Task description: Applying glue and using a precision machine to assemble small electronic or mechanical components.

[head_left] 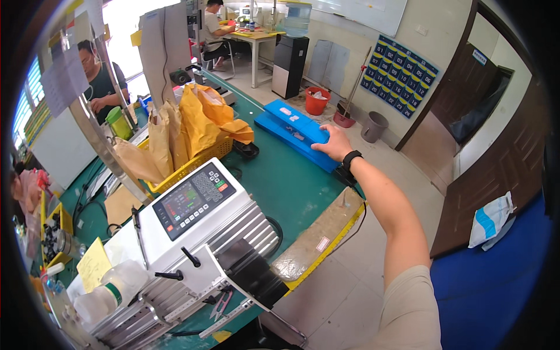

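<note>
My right hand point(333, 143) reaches forward over the right edge of the green table, a black band on its wrist. Its thumb and fingers are curled round the near right end of a long blue plastic bin point(286, 129). White labels and a few small pieces show on or in the bin; what the pieces are is too small to tell. My left hand is out of view. Nearer to me stands a white machine with a control panel point(193, 200) of buttons and a lit screen, above ribbed metal rails point(245, 224).
Left of the bin, a yellow basket point(186, 167) holds brown and orange paper bags point(204, 114). A plastic bottle point(111, 291), pen point(140, 236) and scissors point(220, 305) lie about the machine. A yellow-edged board point(321, 233) lines the table's right side. Two people sit beyond.
</note>
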A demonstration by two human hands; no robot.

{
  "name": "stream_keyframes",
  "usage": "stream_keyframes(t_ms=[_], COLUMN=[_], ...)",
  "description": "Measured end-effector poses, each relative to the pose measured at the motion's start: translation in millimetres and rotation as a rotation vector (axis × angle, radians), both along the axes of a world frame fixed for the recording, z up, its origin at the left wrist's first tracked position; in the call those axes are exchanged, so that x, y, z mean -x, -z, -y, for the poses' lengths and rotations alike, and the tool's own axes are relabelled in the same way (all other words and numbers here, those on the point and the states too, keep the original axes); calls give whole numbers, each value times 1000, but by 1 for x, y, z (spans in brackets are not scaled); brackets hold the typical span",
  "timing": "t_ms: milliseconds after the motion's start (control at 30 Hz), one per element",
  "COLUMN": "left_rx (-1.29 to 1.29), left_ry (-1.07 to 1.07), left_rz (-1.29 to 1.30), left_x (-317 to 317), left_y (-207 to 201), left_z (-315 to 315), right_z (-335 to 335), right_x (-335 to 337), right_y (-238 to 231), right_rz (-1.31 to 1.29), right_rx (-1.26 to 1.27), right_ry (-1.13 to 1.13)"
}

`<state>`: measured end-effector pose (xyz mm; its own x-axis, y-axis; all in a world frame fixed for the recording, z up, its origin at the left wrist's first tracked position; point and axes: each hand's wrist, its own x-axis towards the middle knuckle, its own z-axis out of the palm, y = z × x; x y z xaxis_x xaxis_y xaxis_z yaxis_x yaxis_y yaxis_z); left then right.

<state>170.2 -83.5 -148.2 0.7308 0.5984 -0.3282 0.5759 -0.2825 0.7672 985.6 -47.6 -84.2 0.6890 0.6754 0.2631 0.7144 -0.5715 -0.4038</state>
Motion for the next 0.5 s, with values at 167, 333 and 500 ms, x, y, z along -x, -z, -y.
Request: stream_keyframes(t_ms=[167,333,500], left_rx=[38,5,-52], left_ry=[-37,-32,-22], left_rz=[-18,-4,-6], left_x=[2,6,20], left_y=[-2,5,27], left_z=[2,0,2], right_z=[-15,-18,-18], right_x=[18,16,28], right_y=[6,5,10], right_rz=[-13,-52,42], right_rx=[100,232,314], right_ry=[-53,41,-27])
